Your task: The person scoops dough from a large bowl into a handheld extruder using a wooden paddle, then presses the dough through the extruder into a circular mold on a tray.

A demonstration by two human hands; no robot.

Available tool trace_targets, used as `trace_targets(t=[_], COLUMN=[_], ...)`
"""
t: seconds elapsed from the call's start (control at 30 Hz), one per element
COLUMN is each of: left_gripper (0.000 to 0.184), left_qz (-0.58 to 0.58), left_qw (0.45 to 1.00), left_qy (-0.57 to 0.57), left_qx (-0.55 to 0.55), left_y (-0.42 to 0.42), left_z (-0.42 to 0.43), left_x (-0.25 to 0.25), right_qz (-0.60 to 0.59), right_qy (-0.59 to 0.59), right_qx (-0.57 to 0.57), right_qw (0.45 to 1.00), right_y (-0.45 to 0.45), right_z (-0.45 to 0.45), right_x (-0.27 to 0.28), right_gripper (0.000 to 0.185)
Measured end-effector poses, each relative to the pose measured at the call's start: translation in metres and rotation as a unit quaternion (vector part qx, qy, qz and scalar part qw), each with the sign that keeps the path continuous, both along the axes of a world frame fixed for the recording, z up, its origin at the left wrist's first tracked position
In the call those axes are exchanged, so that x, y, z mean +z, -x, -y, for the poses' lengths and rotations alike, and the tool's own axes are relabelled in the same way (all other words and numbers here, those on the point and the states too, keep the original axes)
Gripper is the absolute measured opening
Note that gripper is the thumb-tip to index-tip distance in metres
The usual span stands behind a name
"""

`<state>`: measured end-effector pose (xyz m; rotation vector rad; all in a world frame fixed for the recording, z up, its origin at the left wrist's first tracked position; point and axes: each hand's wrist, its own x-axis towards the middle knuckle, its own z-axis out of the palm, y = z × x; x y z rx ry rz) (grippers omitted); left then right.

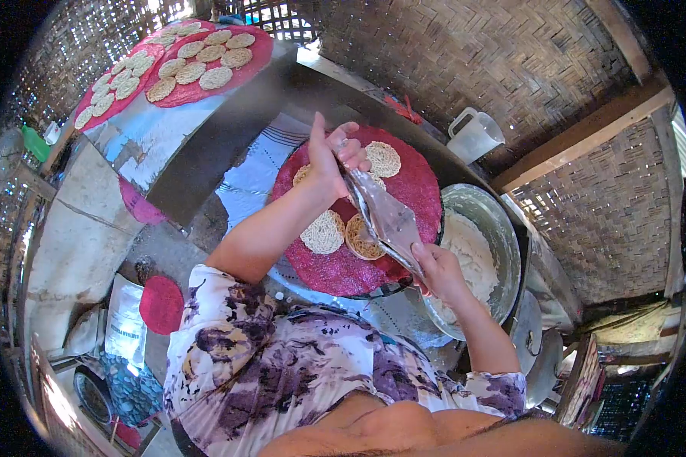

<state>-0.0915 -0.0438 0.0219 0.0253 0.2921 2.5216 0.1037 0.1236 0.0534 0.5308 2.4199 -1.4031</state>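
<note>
Translucent sheet (392,217), one, two hands (337,156) (440,270)

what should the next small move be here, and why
Probably curl the left hand more fully around the upper end of the clear plastic: some of its fingers point away, while the right hand pinches the other end, and the plastic is over the pale rounds on the red mat, so a slip might drop it on them.

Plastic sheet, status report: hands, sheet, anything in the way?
Right hand pinching plastic sheet at near end; left hand at far end. Sheet slanted over red round mat. Sheet and left arm partly hiding pale discs.
</note>
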Motion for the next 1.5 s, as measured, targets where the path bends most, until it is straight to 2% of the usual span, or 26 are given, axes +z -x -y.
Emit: trace_targets(t=[0.07, 0.37, 0.47, 0.57, 0.67, 0.7, 0.73, 0.77, 0.8, 0.83, 0.93, 0.97, 1.0, 1.03, 1.07, 1.1, 1.13, 1.17, 1.2, 1.27, 1.3, 1.4, 1.5], left_gripper=[0.057, 0.055, 0.057, 0.062, 0.063, 0.058, 0.058, 0.059, 0.062, 0.064, 0.057, 0.049, 0.043, 0.038, 0.028, 0.020, 0.014, 0.014, 0.013, 0.012, 0.012, 0.013, 0.017], left_qz=[-0.001, 0.034, -0.038, -0.055, -0.132, -0.323, -0.452, -0.567, -0.662, -0.589, -0.513, -0.563, -0.556, -0.548, -0.479, -0.423, -0.357, -0.288, -0.226, -0.133, -0.102, -0.162, -0.189], left_qw=[1.000, 0.999, 0.986, 0.995, 0.977, 0.926, 0.846, 0.735, 0.598, 0.635, 0.698, 0.617, 0.595, 0.571, 0.695, 0.770, 0.836, 0.871, 0.882, 0.844, 0.825, 0.809, 0.839], left_qy=[-0.003, 0.008, -0.120, 0.030, 0.037, 0.158, 0.269, 0.368, 0.451, 0.472, 0.472, 0.496, 0.514, 0.532, 0.489, 0.435, 0.374, 0.355, 0.366, 0.461, 0.488, 0.523, 0.475], left_qx=[-0.005, -0.028, -0.112, -0.082, -0.160, -0.114, -0.087, -0.056, -0.021, 0.168, 0.165, 0.236, 0.269, 0.300, 0.221, 0.199, 0.183, 0.180, 0.192, 0.239, 0.268, 0.212, 0.186], left_y=[0.001, -0.013, -0.004, -0.014, -0.005, -0.002, -0.008, -0.016, -0.028, -0.048, -0.038, -0.025, -0.014, -0.007, -0.002, 0.004, 0.008, 0.007, -0.010, -0.049, -0.059, -0.042, -0.031], left_z=[-0.005, -0.016, -0.018, -0.009, 0.005, 0.004, 0.002, 0.000, -0.004, -0.023, -0.009, -0.004, 0.002, 0.010, 0.023, 0.034, 0.045, 0.058, 0.071, 0.082, 0.084, 0.125, 0.145], left_x=[-0.003, -0.012, -0.036, 0.004, 0.014, -0.006, -0.005, -0.003, -0.003, -0.007, -0.006, -0.025, -0.037, -0.044, -0.053, -0.063, -0.065, -0.067, -0.045, 0.011, 0.031, -0.002, -0.033], right_qz=[-0.020, 0.021, 0.084, 0.053, -0.065, -0.089, -0.099, -0.110, -0.121, -0.133, -0.183, -0.208, -0.230, -0.231, -0.266, -0.297, -0.326, -0.299, -0.290, -0.268, -0.241, -0.239, -0.226], right_qy=[-0.029, -0.023, 0.076, 0.176, 0.156, 0.162, 0.156, 0.150, 0.143, 0.132, 0.075, 0.043, 0.012, -0.141, -0.222, -0.303, -0.381, -0.389, -0.407, -0.440, -0.417, -0.403, -0.411], right_qx=[0.002, -0.009, -0.027, -0.024, -0.045, -0.047, -0.046, -0.045, -0.044, -0.024, 0.032, 0.044, 0.054, 0.097, 0.110, 0.123, 0.136, 0.156, 0.162, 0.179, 0.190, 0.207, 0.239], right_qw=[0.999, 0.999, 0.993, 0.983, 0.985, 0.982, 0.982, 0.981, 0.981, 0.982, 0.980, 0.976, 0.972, 0.958, 0.932, 0.897, 0.854, 0.857, 0.851, 0.838, 0.856, 0.859, 0.850], right_y=[-0.001, -0.020, -0.020, -0.023, -0.027, -0.025, -0.019, -0.009, 0.000, 0.009, 0.037, 0.047, 0.053, 0.055, 0.054, 0.050, 0.045, 0.038, 0.031, 0.015, 0.011, 0.005, 0.005], right_z=[0.000, -0.004, -0.008, -0.019, -0.021, -0.023, -0.020, -0.011, -0.003, 0.001, 0.002, -0.001, -0.006, -0.012, -0.015, -0.016, -0.017, -0.018, -0.014, -0.005, -0.004, 0.002, 0.009], right_x=[0.006, 0.007, 0.014, 0.034, 0.043, 0.039, 0.039, 0.038, 0.038, 0.034, 0.010, 0.000, -0.009, -0.018, -0.030, -0.043, -0.054, -0.062, -0.063, -0.060, -0.063, -0.065, -0.057], right_gripper=[0.048, 0.049, 0.049, 0.047, 0.044, 0.042, 0.042, 0.043, 0.043, 0.043, 0.043, 0.043, 0.042, 0.042, 0.044, 0.047, 0.050, 0.066, 0.070, 0.078, 0.083, 0.081, 0.080])
